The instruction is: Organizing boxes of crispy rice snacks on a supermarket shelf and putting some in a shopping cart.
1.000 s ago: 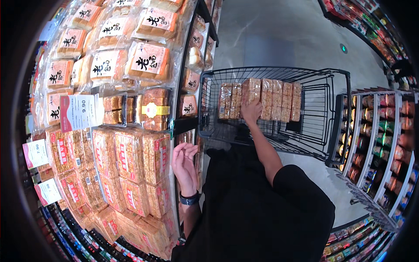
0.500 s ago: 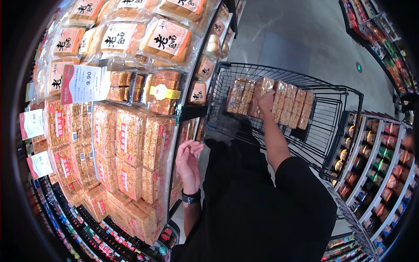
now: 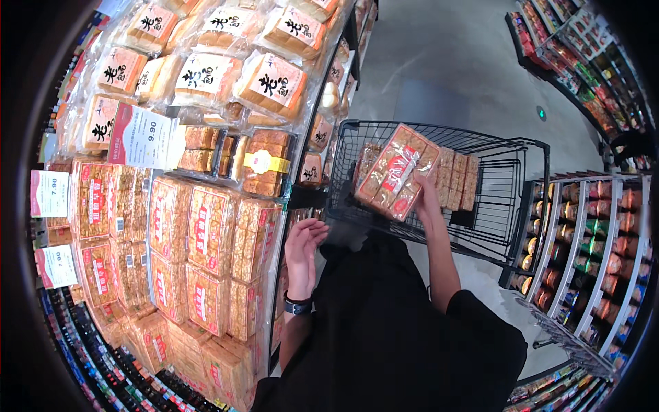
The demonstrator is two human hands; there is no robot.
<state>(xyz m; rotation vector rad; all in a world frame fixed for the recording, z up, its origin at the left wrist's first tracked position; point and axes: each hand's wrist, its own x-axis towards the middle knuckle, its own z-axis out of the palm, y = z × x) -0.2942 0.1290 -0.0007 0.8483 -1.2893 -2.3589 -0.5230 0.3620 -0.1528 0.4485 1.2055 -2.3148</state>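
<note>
One red-labelled pack (image 3: 397, 172) is in the right hand (image 3: 427, 199), whose fingers grip its lower right edge. The pack is tilted and lies above the basket of one black wire cart (image 3: 504, 189), covering part of the goods inside. Left of it, at least one wrapped pack (image 3: 367, 156) shows in the cart; to its right stand about three narrow brown columns (image 3: 460, 180), though how many separate packs these make cannot be told.

The left hand (image 3: 302, 247) is half open, fingers loosely bent, just beside the edge of the display shelf. One dark band (image 3: 297, 306) circles that wrist.

On the shelf, at least six stacked packs (image 3: 209, 233) turn red labels outward, with more below them. Above these sits one brown loaf (image 3: 266, 163) with a yellow label, beside a smaller box of brown pieces (image 3: 199, 147). Higher up, at least eight bagged loaves (image 3: 278, 81) show pale printed labels. Three price cards (image 3: 141, 134) hang along the shelf's left part. One green round spot (image 3: 541, 114) marks the floor.
</note>
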